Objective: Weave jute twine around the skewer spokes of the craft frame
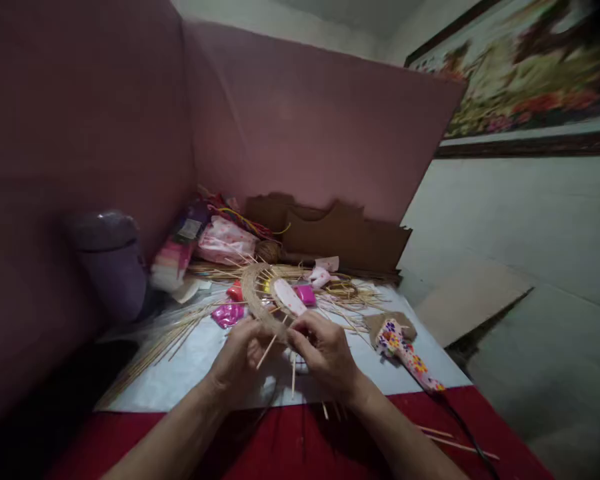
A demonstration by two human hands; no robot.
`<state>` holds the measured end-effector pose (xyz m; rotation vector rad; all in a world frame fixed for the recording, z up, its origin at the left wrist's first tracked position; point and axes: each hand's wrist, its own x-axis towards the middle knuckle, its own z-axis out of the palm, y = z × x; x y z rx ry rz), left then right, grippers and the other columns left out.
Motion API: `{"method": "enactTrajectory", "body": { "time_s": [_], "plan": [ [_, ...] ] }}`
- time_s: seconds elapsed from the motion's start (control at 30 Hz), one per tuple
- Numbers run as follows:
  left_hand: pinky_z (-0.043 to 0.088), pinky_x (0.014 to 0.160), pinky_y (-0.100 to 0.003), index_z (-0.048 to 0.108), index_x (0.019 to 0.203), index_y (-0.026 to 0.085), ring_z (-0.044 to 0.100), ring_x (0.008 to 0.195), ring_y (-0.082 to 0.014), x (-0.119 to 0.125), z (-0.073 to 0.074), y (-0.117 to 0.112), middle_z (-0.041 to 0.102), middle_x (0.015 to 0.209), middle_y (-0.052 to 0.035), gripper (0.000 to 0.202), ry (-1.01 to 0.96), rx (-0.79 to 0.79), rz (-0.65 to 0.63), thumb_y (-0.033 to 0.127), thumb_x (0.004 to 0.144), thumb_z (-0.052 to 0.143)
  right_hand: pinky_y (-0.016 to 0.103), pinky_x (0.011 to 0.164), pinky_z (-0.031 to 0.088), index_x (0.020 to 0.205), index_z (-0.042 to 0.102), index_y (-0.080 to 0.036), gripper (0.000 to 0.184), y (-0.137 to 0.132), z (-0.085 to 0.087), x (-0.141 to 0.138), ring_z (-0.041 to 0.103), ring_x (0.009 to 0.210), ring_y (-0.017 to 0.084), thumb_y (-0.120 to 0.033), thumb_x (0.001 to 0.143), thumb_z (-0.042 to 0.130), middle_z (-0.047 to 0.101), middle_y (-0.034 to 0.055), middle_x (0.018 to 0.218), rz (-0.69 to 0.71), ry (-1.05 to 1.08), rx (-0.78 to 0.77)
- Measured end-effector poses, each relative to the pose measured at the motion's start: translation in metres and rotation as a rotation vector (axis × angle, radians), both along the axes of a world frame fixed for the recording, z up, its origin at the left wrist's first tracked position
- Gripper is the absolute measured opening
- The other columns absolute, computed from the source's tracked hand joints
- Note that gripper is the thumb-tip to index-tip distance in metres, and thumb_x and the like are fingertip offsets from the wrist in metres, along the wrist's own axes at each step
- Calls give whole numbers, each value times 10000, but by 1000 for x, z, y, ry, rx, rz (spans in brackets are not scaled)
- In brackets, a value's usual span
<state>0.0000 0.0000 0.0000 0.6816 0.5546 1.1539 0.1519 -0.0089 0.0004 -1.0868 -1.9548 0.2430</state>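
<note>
- Head view: the woven ring [257, 293] of pale fibre stands tilted on edge above the white sheet [190, 363], with thin spokes poking out of its rim. Its lower edge sits between the two hands.
- The left hand [239, 360] is at the ring's lower left rim. Its fingers [253, 333] are curled in narrow and grip the weave from below.
- The right hand [326, 353] meets the same rim from the right. Its thumb and forefinger are pinched close together on the edge, and the other fingers are folded under.
- One loose spoke [269, 351] slants down in the gap between the hands; whether either hand holds it cannot be told.
- Just right of the right hand lies a flower-patterned glue gun [405, 350], not touching it.
- Behind the ring lie a heap of thin sticks [220, 270], pink packets [227, 313] and brown cardboard [340, 233].
- A purple bin [111, 261] stands well to the left.
</note>
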Motion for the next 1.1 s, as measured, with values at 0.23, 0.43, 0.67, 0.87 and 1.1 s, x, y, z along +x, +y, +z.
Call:
{"method": "enactTrajectory", "body": {
  "time_s": [0.23,0.43,0.67,0.87,1.1],
  "plan": [
    [451,738,-273,647,801,134,595,783,-171,2,-5,1,663,834,-41,260,31,-2,-1,11,587,567,252,624,381,729,587,-176,132,-4,7,1,524,706,147,-180,828,500,566,34,721,30,-66,65],
    [469,710,-265,661,849,131,606,847,-204,3,-1,-3,677,915,-72,298,77,-13,18,21,584,581,261,628,380,740,587,-181,73,-6,9,2,527,706,144,-213,799,558,578,27,740,34,-66,53],
    [476,718,-272,659,904,148,605,798,-175,3,-6,-1,676,901,-59,337,49,11,6,17,604,578,258,599,365,701,564,-180,103,-6,10,0,510,659,132,-232,789,567,566,15,698,10,-60,34],
    [478,690,-262,639,985,152,615,763,-170,5,-6,-3,680,862,-55,420,31,4,26,3,601,556,241,575,354,658,528,-182,125,-7,8,-2,502,643,123,-201,776,564,558,7,683,-37,-78,33],
    [474,655,-249,647,936,137,612,728,-166,7,-2,-4,676,845,-70,383,50,19,24,-5,590,567,241,583,348,654,520,-184,123,-6,7,-1,490,640,122,-182,772,555,547,4,677,-44,-100,37]
  ]
}}
